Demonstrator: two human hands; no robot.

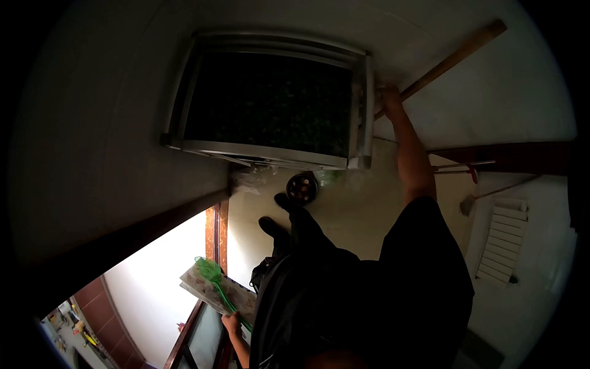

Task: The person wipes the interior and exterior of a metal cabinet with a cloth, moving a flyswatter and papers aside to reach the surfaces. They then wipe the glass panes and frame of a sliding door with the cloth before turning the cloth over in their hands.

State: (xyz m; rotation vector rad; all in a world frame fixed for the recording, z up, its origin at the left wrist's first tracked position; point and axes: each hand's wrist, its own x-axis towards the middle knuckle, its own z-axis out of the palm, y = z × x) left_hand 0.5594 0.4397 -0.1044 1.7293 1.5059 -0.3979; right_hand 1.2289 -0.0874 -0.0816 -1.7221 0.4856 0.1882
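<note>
My right hand [389, 99], somewhat blurred, is closed around a long wooden stick [458, 56] beside the right edge of a metal-framed rectangular piece [264, 149]. The piece has a dark, green-speckled middle. At the lower left, my left hand [232, 323] is closed. Beside its fingers run the thin handle and mesh head of a green net [209, 270], lying across a pale patterned flat object [195, 284]. What the left fingers grip is partly hidden.
A dark round bowl [302, 189] with pale pieces stands on the floor by my feet. Clear plastic [249, 181] lies near it. A white radiator [503, 240] and a long-handled mop or brush [468, 205] are at the right. A glass-paned door [206, 338] stands at lower left.
</note>
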